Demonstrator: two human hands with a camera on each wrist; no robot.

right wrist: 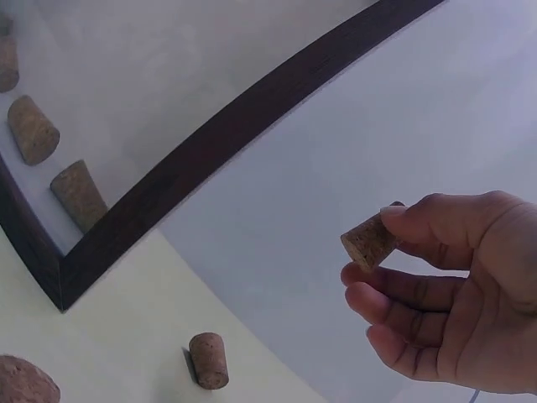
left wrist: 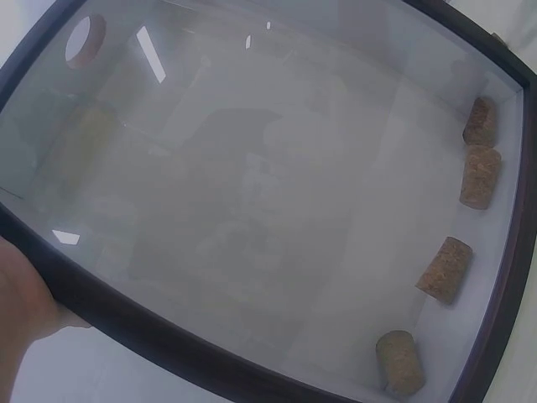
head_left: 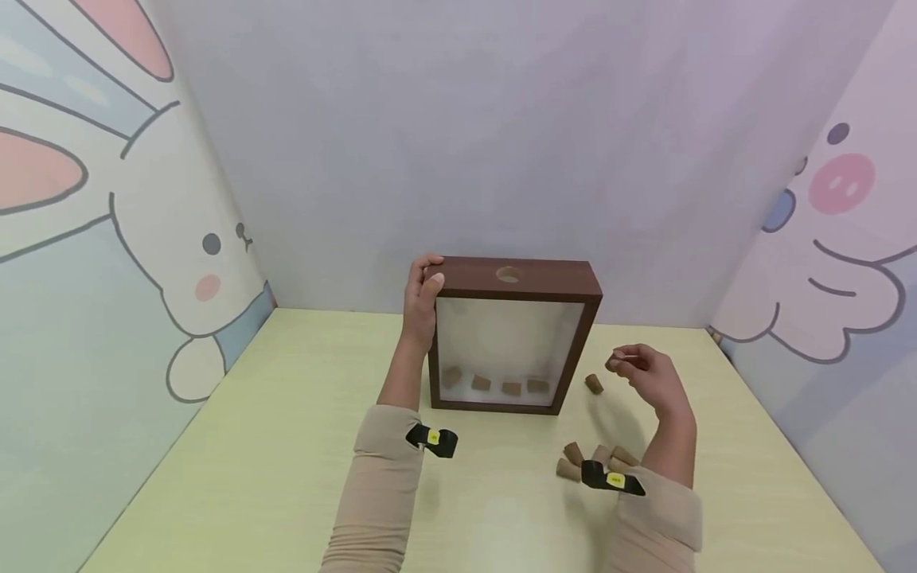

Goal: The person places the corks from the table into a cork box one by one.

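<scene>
A dark brown wooden box frame with a clear front stands upright on the table; a round hole opens in its top. Inside, several corks lie along the bottom. My left hand grips the frame's upper left corner, thumb in front. To the right of the frame, my right hand pinches a tapered cork between thumb and fingers, raised off the table. Below that hand, a single cork lies by the frame's right side.
More loose corks lie in a group on the table near my right forearm, partly hidden by the sleeve and wrist camera. The pale yellow table meets a light back wall. Cartoon-printed panels stand at both sides.
</scene>
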